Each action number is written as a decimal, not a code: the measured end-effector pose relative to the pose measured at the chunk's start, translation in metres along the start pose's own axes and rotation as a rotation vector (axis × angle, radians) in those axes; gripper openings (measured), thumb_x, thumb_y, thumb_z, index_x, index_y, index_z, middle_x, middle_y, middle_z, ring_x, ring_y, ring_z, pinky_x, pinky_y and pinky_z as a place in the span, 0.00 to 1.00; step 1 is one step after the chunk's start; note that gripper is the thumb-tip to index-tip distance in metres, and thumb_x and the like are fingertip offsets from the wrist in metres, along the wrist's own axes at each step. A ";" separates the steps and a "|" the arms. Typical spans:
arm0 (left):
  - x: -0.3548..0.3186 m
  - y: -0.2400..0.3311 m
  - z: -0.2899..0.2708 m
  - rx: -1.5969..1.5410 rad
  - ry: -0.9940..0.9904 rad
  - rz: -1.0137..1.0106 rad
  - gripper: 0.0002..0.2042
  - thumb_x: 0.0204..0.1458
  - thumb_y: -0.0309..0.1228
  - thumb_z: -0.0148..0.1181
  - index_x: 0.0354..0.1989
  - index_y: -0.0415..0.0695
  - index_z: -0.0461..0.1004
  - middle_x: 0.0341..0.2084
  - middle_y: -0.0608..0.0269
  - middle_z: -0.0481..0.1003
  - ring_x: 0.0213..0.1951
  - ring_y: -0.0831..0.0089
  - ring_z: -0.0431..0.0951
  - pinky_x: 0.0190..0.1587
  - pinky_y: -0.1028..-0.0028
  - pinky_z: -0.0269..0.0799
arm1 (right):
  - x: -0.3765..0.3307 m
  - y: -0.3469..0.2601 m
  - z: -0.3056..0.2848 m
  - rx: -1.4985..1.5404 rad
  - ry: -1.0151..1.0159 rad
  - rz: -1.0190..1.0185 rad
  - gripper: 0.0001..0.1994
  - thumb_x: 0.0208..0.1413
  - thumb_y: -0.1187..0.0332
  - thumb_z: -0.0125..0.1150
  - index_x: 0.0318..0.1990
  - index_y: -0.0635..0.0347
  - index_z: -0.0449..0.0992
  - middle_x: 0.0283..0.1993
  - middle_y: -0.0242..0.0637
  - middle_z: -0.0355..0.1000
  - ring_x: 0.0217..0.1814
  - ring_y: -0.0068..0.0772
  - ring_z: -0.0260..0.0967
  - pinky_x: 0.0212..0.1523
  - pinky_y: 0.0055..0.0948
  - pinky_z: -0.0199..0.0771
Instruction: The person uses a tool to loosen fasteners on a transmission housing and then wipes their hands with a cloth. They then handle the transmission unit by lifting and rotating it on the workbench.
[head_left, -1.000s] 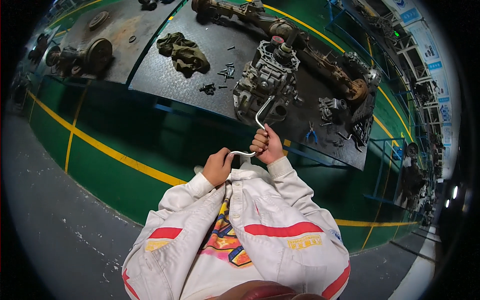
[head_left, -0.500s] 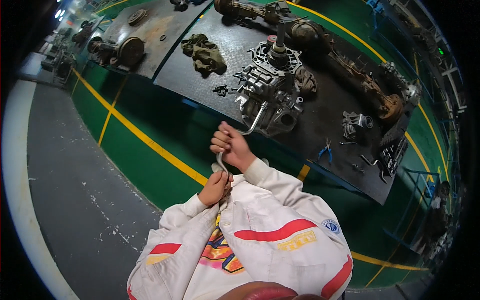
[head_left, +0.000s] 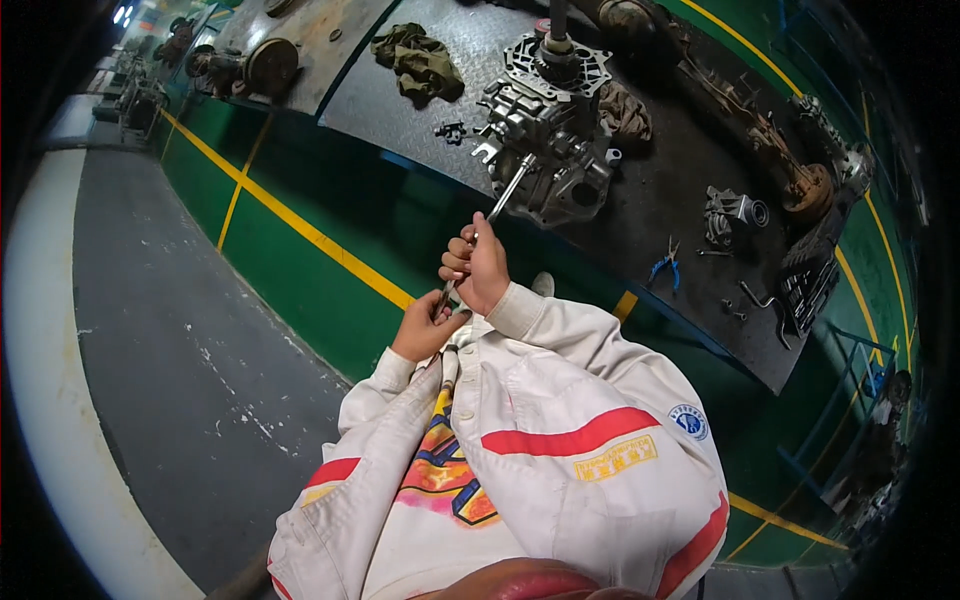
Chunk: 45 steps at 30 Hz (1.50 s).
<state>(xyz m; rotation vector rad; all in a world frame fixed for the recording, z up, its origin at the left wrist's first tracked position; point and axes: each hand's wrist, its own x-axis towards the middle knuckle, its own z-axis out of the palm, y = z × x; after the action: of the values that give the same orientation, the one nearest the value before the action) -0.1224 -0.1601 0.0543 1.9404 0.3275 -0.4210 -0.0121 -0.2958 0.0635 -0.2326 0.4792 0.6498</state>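
Note:
A silver gearbox (head_left: 545, 135) with an upright shaft stands near the front edge of the workbench. A crank-shaped speed brace (head_left: 512, 192) runs from its near side down toward my body. My right hand (head_left: 478, 268) is wrapped round the brace's middle, thumb pointing up along the rod. Closer to my jacket, my left hand (head_left: 424, 328) closes on the brace's lower end, which its fingers partly hide. Where the brace meets the gearbox, I cannot make out the fastener. Several small dark bolts (head_left: 452, 131) lie on the bench left of the gearbox.
The metal workbench (head_left: 700, 305) also bears a green cloth (head_left: 420, 65), blue-handled pliers (head_left: 665, 268), a small metal housing (head_left: 728, 215), a socket set (head_left: 808, 290) and a rusty axle (head_left: 735, 130). A brown rag (head_left: 622, 112) lies beside the gearbox. Another table holds a drum (head_left: 270, 66).
The brace's crank has turned, and both hands have turned with it; my right hand sits slightly further right. The bench appears higher in view.

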 end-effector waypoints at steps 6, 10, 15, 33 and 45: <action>0.000 -0.010 -0.013 -0.022 -0.041 0.054 0.12 0.60 0.34 0.60 0.37 0.35 0.72 0.23 0.63 0.69 0.28 0.80 0.64 0.32 0.76 0.64 | -0.010 0.011 -0.009 -0.121 0.070 -0.088 0.24 0.69 0.47 0.42 0.21 0.47 0.57 0.15 0.25 0.49 0.15 0.22 0.45 0.18 0.28 0.46; 0.002 -0.028 -0.034 0.034 -0.107 0.053 0.10 0.60 0.29 0.56 0.43 0.35 0.73 0.28 0.56 0.75 0.32 0.77 0.72 0.39 0.74 0.70 | -0.001 0.037 -0.007 -0.099 -0.045 -0.031 0.20 0.69 0.48 0.44 0.27 0.47 0.59 0.17 0.24 0.46 0.16 0.20 0.42 0.21 0.25 0.48; 0.009 -0.023 -0.061 0.126 -0.116 0.145 0.08 0.58 0.28 0.56 0.39 0.35 0.71 0.27 0.51 0.75 0.28 0.72 0.72 0.35 0.70 0.70 | -0.013 0.040 0.017 -0.107 -0.015 -0.118 0.18 0.70 0.49 0.42 0.30 0.48 0.58 0.18 0.23 0.44 0.16 0.19 0.39 0.21 0.24 0.45; 0.022 0.028 -0.080 0.175 -0.140 0.271 0.11 0.59 0.31 0.57 0.41 0.33 0.72 0.27 0.46 0.76 0.27 0.64 0.73 0.33 0.69 0.70 | -0.016 0.013 0.031 0.004 -0.080 -0.162 0.20 0.70 0.51 0.41 0.25 0.48 0.58 0.16 0.21 0.42 0.15 0.18 0.37 0.19 0.23 0.41; 0.006 0.046 -0.078 0.172 -0.123 0.379 0.09 0.61 0.30 0.53 0.41 0.35 0.70 0.26 0.40 0.76 0.28 0.45 0.77 0.31 0.60 0.70 | -0.020 0.002 -0.013 0.057 -0.139 -0.118 0.22 0.69 0.50 0.42 0.22 0.47 0.58 0.14 0.21 0.42 0.14 0.18 0.35 0.16 0.23 0.39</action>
<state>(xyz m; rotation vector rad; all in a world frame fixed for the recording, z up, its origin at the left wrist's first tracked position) -0.0874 -0.1057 0.1181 2.0754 -0.1611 -0.3236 -0.0317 -0.3097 0.0618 -0.1587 0.3472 0.5326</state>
